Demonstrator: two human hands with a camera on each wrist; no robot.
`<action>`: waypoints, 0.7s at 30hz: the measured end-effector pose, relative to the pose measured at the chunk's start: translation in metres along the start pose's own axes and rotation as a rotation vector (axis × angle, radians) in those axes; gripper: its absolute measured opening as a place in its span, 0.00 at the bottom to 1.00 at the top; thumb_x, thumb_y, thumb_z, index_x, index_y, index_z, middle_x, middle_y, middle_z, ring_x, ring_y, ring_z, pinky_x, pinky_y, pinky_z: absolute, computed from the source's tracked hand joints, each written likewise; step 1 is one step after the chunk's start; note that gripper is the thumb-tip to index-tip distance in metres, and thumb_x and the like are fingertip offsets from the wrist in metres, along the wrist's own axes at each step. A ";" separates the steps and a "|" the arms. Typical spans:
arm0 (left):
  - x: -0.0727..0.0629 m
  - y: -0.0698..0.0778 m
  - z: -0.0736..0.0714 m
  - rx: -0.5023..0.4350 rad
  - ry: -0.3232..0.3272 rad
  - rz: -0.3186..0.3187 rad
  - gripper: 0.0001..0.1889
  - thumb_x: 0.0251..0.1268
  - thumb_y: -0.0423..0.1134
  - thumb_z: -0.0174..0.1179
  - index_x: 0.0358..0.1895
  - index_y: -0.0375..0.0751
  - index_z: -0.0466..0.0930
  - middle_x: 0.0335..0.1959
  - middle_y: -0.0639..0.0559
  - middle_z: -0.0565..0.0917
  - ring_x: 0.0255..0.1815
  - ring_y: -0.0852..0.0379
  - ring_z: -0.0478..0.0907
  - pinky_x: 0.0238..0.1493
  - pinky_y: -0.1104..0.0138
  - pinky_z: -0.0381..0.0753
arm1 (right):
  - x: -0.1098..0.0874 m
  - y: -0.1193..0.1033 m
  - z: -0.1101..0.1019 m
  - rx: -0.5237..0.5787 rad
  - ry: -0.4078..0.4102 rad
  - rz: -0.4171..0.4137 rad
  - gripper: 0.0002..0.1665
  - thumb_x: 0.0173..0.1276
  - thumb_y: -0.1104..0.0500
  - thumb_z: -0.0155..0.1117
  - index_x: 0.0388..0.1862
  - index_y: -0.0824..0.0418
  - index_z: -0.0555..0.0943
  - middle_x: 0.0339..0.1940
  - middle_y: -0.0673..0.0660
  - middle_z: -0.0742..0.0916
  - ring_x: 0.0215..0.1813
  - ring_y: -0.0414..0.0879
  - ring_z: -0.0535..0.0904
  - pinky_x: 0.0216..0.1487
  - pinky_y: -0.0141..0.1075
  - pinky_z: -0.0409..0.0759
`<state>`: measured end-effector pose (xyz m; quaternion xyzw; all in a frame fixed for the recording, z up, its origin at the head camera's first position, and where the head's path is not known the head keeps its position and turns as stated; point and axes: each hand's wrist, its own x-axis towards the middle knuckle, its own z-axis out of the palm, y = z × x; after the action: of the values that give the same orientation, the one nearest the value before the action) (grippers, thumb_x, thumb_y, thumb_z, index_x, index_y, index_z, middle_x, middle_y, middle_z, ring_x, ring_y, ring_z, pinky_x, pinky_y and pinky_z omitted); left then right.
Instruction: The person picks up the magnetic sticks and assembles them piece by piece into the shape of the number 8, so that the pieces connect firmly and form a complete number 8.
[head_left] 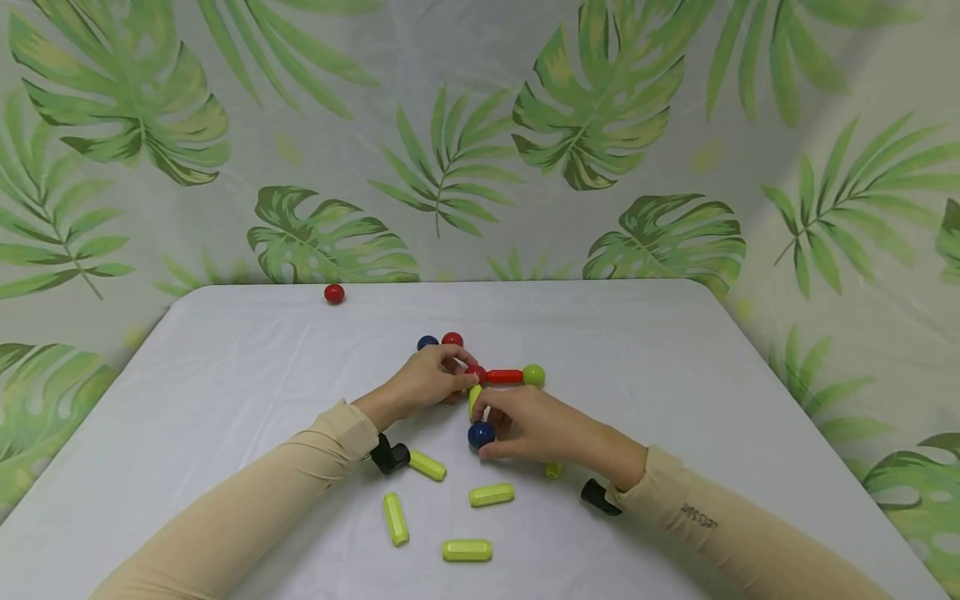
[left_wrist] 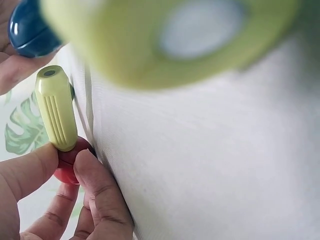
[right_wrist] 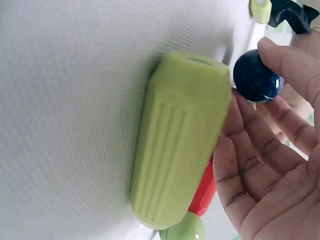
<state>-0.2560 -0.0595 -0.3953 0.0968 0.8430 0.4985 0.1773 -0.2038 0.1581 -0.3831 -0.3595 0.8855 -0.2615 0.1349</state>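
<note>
Between thumb and fingers my left hand (head_left: 423,382) grips a red ball (left_wrist: 67,174). A yellow-green rod (left_wrist: 57,112) stands out from this ball toward me. My right hand (head_left: 536,425) pinches a dark blue ball (right_wrist: 256,77) near the rod's free end; a gap shows between them in the left wrist view. From the held red ball a red rod (head_left: 505,377) runs right to a green ball (head_left: 533,375). Just beyond the left hand are another blue ball (head_left: 427,342) and another red ball (head_left: 452,339), partly hidden by it.
Loose yellow-green rods (head_left: 492,495) lie on the white table (head_left: 300,525) nearer to me. One more rod (right_wrist: 177,145) lies under the right hand. A lone red ball (head_left: 333,293) sits at the far edge. A leaf-print cloth (head_left: 450,167) hangs behind.
</note>
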 end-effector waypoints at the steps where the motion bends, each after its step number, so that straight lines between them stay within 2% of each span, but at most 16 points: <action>1: 0.000 0.000 0.000 -0.001 0.000 0.001 0.12 0.75 0.39 0.69 0.57 0.42 0.85 0.45 0.45 0.83 0.37 0.56 0.81 0.41 0.70 0.86 | 0.001 0.000 0.000 -0.005 0.003 -0.001 0.22 0.66 0.53 0.83 0.53 0.53 0.82 0.40 0.46 0.89 0.42 0.39 0.84 0.48 0.32 0.85; 12: 0.001 -0.001 0.000 -0.019 -0.002 -0.002 0.12 0.75 0.39 0.69 0.56 0.42 0.85 0.45 0.45 0.82 0.37 0.56 0.82 0.42 0.69 0.87 | 0.004 0.002 0.003 -0.052 0.034 -0.011 0.22 0.66 0.52 0.83 0.52 0.53 0.81 0.37 0.46 0.88 0.39 0.38 0.83 0.44 0.29 0.83; 21: -0.001 0.000 0.000 -0.012 0.003 -0.001 0.12 0.75 0.38 0.69 0.56 0.41 0.85 0.44 0.46 0.82 0.37 0.56 0.82 0.42 0.70 0.86 | 0.004 0.002 0.003 -0.050 0.032 -0.017 0.22 0.66 0.52 0.83 0.51 0.53 0.80 0.37 0.47 0.88 0.39 0.39 0.83 0.44 0.30 0.84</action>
<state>-0.2553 -0.0593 -0.3950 0.0945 0.8404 0.5034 0.1770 -0.2070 0.1552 -0.3872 -0.3660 0.8908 -0.2462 0.1092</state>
